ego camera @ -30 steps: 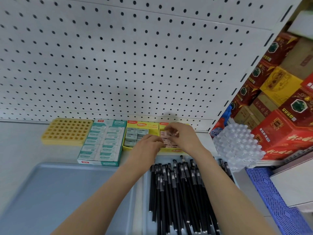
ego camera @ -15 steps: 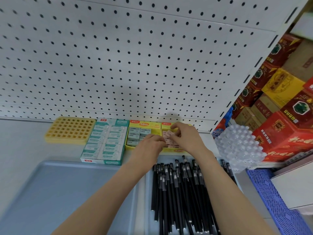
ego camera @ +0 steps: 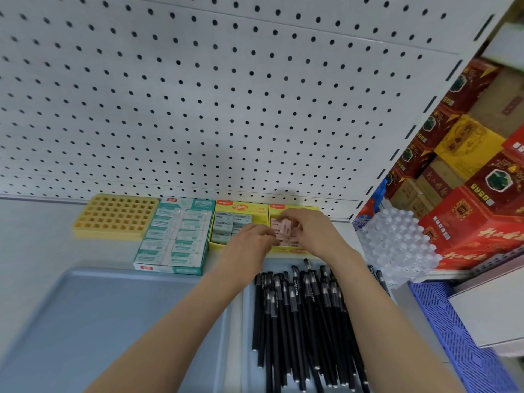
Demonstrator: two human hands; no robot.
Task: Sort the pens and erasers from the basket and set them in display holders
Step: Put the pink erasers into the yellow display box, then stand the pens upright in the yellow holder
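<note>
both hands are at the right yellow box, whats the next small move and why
Probably settle the pink wrapped erasers flat into the right-hand yellow cardboard display box. The left hand and right hand both meet over that row, which seems tilted, while the black pens lie unsorted nearer the person.

Black pens (ego camera: 297,316), pink erasers (ego camera: 282,231), yellow holder (ego camera: 113,217), white dotted pegboard (ego camera: 226,95).

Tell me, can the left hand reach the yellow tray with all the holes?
Probably yes. The left hand is at the pink erasers; only the low teal box lies between it and the yellow tray.
</note>
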